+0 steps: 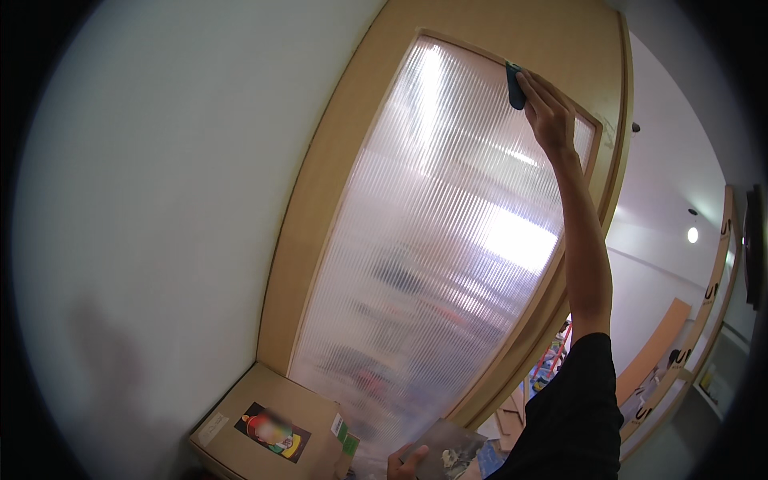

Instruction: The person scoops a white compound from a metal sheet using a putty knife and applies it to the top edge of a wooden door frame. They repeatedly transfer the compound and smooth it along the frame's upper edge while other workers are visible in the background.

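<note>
My right hand [554, 120] is raised high, with its fingers closed on a small dark teal flat tool, perhaps a putty spreader [514, 86]. The tool touches the top edge of a ribbed translucent panel [432, 208], where it meets the light wooden frame [316, 216]. Low in the picture, my left hand [408, 464] grips a flat grey plate [452, 436] by its left side, thumb on top. An off-white lump of paste [456, 460] lies on the plate. The lower picture edge cuts off part of the left hand.
A cardboard box [240, 456] with a colourful sticker stands below the panel, against the white wall [176, 200]. Past the frame's right side are loose boards [508, 420], an orange-brown panel [652, 348] and a hanging lamp [693, 234].
</note>
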`<state>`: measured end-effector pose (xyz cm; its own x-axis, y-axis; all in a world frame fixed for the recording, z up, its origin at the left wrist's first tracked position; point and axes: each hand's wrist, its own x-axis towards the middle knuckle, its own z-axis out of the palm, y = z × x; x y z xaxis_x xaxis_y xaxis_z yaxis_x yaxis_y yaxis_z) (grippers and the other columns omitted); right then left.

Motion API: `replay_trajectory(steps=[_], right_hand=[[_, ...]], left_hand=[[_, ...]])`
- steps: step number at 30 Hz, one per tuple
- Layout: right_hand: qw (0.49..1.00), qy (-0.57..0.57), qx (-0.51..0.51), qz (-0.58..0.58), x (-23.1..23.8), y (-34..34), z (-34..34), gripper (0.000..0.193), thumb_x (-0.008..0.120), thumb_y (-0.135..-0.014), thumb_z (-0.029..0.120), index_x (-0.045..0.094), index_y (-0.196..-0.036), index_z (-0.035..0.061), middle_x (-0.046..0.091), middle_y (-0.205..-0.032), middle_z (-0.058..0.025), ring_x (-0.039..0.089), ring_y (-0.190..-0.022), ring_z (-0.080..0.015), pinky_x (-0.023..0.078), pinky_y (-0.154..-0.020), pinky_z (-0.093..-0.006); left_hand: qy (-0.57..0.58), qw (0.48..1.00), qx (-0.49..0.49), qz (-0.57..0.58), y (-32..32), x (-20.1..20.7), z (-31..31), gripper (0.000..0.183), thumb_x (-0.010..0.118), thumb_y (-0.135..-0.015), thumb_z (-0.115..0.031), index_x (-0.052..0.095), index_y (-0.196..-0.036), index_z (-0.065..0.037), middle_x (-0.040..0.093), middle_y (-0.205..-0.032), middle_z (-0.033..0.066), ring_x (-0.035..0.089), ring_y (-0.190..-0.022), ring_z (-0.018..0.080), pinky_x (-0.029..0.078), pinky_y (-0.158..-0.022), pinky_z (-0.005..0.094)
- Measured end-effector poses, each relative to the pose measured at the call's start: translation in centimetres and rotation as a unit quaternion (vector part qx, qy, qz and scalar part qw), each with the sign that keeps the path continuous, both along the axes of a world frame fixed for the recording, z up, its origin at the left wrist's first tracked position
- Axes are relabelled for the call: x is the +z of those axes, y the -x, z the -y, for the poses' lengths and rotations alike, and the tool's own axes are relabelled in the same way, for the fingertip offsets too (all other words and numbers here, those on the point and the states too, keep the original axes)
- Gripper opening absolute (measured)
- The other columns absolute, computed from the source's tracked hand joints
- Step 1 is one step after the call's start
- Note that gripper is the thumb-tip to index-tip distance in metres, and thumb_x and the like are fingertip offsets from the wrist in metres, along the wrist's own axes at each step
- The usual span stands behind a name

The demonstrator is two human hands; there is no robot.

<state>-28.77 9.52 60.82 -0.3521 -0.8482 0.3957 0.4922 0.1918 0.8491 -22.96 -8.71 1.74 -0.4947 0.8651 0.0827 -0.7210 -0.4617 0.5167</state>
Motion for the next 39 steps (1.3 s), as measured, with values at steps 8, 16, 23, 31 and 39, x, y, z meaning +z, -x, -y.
replay_trajectory(steps=[8,16,23,31,39], right_hand=[[0.999,-0.009,-0.028,-0.041,0.2,0.5,-0.2,0.041,0.071,-0.071,0.006,0.065,-0.111,0.0084,0.066,-0.111,-0.0061,0.063,-0.103,-0.0201,0.054,-0.084,-0.0339],[0.998,-0.003,-0.064,-0.025,-0.8,0.3,-0.2,0.036,0.07,-0.072,0.004,0.065,-0.108,0.0075,0.067,-0.108,-0.0076,0.063,-0.103,-0.0212,0.053,-0.085,-0.0339],[0.978,0.097,0.168,-0.072,0.1,-0.2,-0.5,0.018,0.061,-0.082,0.003,0.064,-0.099,0.0041,0.066,-0.09,-0.0118,0.064,-0.084,-0.026,0.051,-0.071,-0.0364],[0.975,0.119,0.183,-0.032,3.5,0.1,0.4,0.012,0.059,-0.087,0.012,0.061,-0.092,0.0019,0.061,-0.071,-0.0156,0.06,-0.065,-0.033,0.047,-0.059,-0.0409],[0.975,0.161,0.15,0.038,4.0,1.2,0.6,0.012,0.06,-0.087,0.013,0.061,-0.089,0.0019,0.061,-0.071,-0.017,0.059,-0.062,-0.0334,0.045,-0.058,-0.0426]], left_hand=[[0.01,1.0,0.003,0.008,0.1,0.6,-0.1,0.016,0.057,-0.087,-0.016,0.06,-0.073,-0.008,0.052,-0.061,-0.001,0.048,-0.049,0.0094,0.036,-0.043,0.0246],[0.018,0.999,0.026,-0.006,-0.3,-0.4,-0.2,0.015,0.058,-0.086,-0.017,0.062,-0.078,-0.005,0.056,-0.065,0.0004,0.051,-0.052,0.0108,0.038,-0.045,0.0248],[0.038,0.998,0.029,-0.029,0.1,-0.5,0.8,0.014,0.057,-0.085,-0.015,0.061,-0.077,-0.005,0.056,-0.066,0.0009,0.053,-0.056,0.0106,0.04,-0.049,0.0251],[0.033,0.999,0.026,0.003,-1.1,0.2,0.2,0.011,0.057,-0.085,-0.013,0.061,-0.079,-0.005,0.057,-0.07,0.0023,0.055,-0.06,0.0121,0.044,-0.054,0.0254],[0.026,0.999,0.014,-0.012,-1.5,0.9,0.3,0.014,0.057,-0.086,-0.014,0.062,-0.088,-0.002,0.059,-0.073,0.0032,0.056,-0.063,0.0127,0.046,-0.055,0.0255]])
